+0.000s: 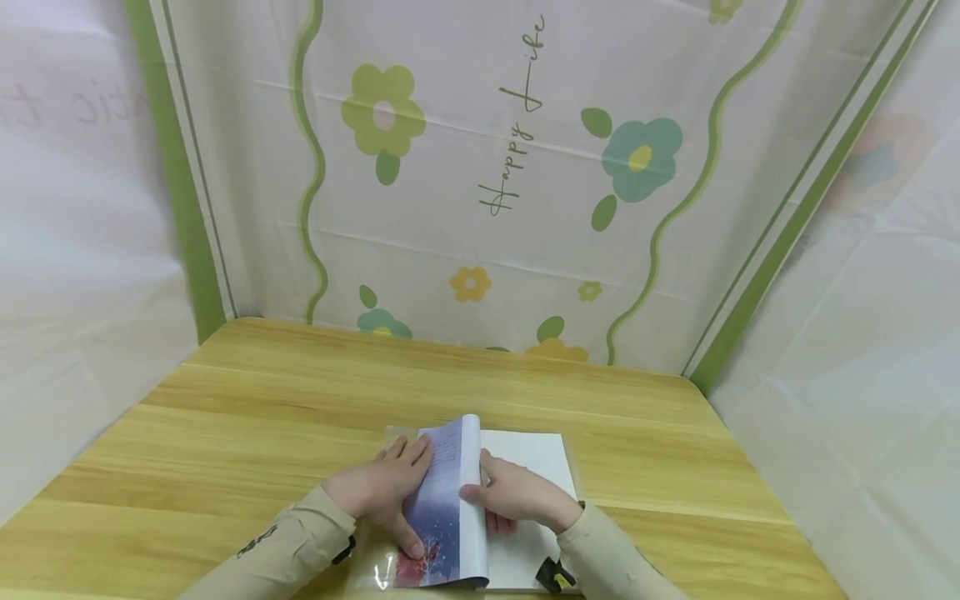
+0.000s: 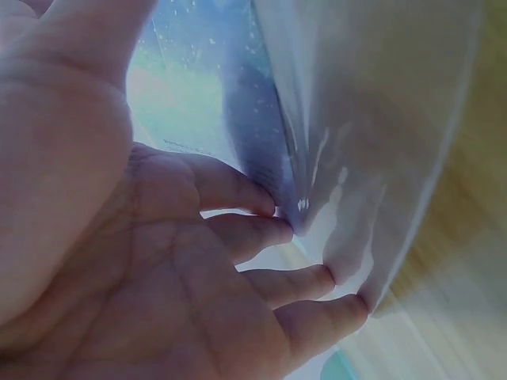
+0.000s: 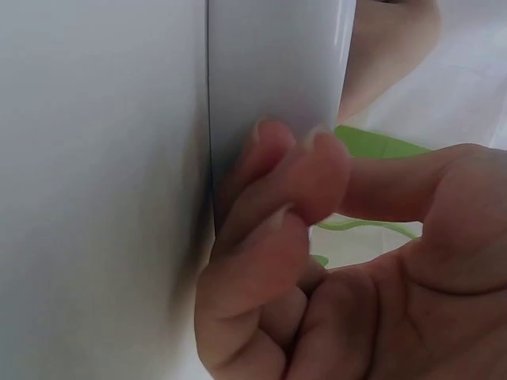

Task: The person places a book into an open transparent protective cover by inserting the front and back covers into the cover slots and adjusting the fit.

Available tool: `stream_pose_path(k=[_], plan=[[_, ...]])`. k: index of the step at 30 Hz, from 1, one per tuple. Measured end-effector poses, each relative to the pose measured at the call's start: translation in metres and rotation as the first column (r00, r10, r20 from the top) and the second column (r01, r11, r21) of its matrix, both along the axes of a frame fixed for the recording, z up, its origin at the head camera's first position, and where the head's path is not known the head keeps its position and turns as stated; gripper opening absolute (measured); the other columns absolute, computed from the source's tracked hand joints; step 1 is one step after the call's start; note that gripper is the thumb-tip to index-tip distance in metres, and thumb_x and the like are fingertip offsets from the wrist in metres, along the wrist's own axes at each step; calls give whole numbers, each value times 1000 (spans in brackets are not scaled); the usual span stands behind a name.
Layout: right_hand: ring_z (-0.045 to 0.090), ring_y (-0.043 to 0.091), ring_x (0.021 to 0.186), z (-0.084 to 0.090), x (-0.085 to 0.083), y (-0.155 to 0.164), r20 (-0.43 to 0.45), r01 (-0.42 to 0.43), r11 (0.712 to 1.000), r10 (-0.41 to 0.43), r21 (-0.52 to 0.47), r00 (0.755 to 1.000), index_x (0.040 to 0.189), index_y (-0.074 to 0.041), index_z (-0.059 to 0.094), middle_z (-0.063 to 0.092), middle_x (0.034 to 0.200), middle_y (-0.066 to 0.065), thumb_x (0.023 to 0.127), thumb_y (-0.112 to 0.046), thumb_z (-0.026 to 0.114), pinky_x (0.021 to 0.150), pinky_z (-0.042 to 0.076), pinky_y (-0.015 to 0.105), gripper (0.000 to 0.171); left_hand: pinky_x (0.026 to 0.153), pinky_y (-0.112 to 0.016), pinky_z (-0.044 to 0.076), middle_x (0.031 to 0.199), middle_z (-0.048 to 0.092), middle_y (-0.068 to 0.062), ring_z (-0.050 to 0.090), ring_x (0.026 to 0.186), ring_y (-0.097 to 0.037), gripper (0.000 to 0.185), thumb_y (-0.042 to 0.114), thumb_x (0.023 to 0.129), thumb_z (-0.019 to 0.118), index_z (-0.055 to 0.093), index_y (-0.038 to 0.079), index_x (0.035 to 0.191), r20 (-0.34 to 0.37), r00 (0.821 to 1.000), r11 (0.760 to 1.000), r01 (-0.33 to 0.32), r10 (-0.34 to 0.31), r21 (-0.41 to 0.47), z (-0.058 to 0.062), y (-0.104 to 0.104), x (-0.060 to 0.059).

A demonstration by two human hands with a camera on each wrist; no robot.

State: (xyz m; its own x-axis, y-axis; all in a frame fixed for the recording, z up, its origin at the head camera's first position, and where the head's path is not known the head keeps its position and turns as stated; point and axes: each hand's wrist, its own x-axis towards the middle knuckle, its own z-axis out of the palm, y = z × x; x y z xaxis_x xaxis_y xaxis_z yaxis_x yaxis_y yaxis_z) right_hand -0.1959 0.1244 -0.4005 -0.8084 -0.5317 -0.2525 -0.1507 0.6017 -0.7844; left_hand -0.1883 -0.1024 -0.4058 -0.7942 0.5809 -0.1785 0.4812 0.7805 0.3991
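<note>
On the pale wooden table (image 1: pixel 247 417), my left hand (image 1: pixel 378 487) presses flat on the blue-covered paperback book (image 1: pixel 438 508) while my right hand (image 1: pixel 517 496) pinches the raised cover, which I judge wants easing over slowly.

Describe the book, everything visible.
The book is a thin paperback lying on the wooden table near its front edge, partly open. Its cover, blue-purple fading to red at the bottom, is lifted and curved over; the pages beneath are white. A clear plastic sleeve seems to lie around or under it. The left hand rests flat on the cover's outer face, and the right hand grips the cover's white edge, fingers curled.
</note>
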Motion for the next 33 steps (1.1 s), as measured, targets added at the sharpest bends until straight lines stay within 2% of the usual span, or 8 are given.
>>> stream_pose_path(k=[6,13,19,25,33], plan=[[48,14,38,0,1,-1,-41,7,999,-5,37,999,128,3,46,57,54,9,98,-22,60,34,37,26,41,113,-58,16,158,13,-27,11,141,-51,136,57,53,89,22,-12,149,-2,1000,1000,-10,10,-12,0,1,0],[47,13,36,1,4,-3,-71,17,998,-13,54,997,130,7,44,56,51,7,98,-22,61,33,37,26,46,113,-59,17,158,13,-27,11,141,-52,136,57,53,89,23,-12,149,-12,1000,1000,-7,7,-14,-1,1,0],[47,12,36,0,6,-5,-86,15,998,-10,60,996,127,6,45,55,50,7,97,-21,62,33,38,26,44,113,-58,16,158,14,-27,11,141,-51,136,57,52,89,23,-12,149,-1,1000,1000,-17,17,-22,-1,1,1],[48,13,37,1,7,-5,-100,25,997,-17,78,995,137,13,36,56,53,7,97,-20,62,32,40,27,59,113,-59,16,157,14,-27,11,141,-51,136,57,52,89,23,-12,149,-7,1000,1000,-15,15,-22,-2,2,1],[50,13,37,0,7,-5,-129,35,993,-21,109,991,141,19,27,56,54,7,97,-21,62,33,42,29,69,112,-60,16,157,14,-29,11,140,-53,136,56,52,90,23,-13,149,-12,1000,1000,-8,8,-3,-3,2,0]])
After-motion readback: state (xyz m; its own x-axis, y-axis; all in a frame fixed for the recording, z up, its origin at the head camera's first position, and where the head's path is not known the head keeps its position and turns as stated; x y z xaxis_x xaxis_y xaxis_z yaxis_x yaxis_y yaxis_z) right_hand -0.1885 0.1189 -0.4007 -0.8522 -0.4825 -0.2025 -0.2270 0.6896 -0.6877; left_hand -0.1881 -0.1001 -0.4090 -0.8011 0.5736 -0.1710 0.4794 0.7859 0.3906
